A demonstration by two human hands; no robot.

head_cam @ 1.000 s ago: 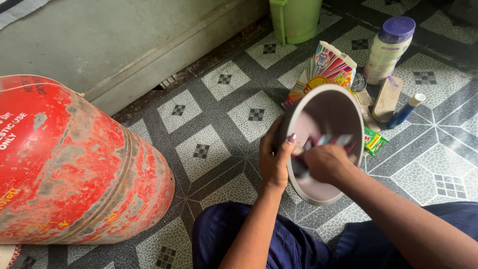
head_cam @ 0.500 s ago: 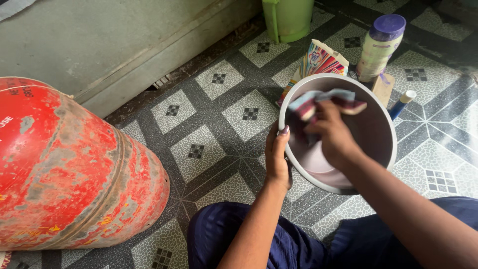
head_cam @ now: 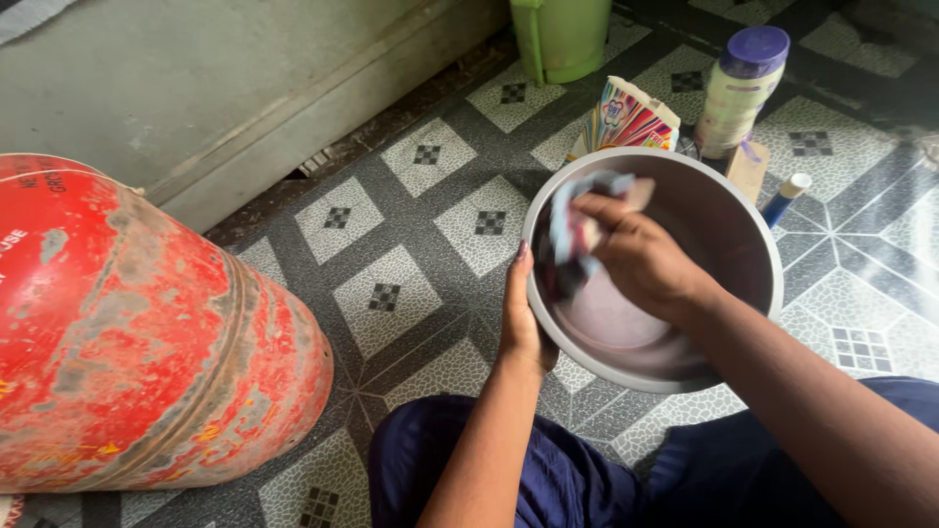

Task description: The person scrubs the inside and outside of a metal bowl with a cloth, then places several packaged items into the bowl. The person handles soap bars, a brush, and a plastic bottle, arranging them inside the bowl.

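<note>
Your right hand (head_cam: 641, 259) is closed in a fist around a crumpled blue, pink and white cloth (head_cam: 577, 230), pressing it against the inner wall of the round grey metal bowl (head_cam: 724, 220), on the side nearest your left hand. Your left hand (head_cam: 520, 318) clasps the outside of that bowl's rim, fingers wrapped round the wall and the thumb lying along the edge. The bowl is tipped so that its open mouth faces up and toward you; being round, it has no long axis, and its pale bottom shows below your right wrist. It is held just above the floor, in front of your knees in dark blue trousers (head_cam: 548, 469).

Beyond the bowl, just behind its far rim, stands a colourful striped paper packet (head_cam: 626, 112), with a cream bottle with a purple cap (head_cam: 738, 88) beside it and a small blue tube with a white cap (head_cam: 785, 198) just off the bowl's far right edge. Further back from the bowl is a green plastic container (head_cam: 562, 34). Well to the left of the bowl lies a worn red gas cylinder (head_cam: 137, 323) on its side. All rest on a grey patterned tile floor (head_cam: 411, 254), which meets a grey concrete step (head_cam: 225, 88) behind.
</note>
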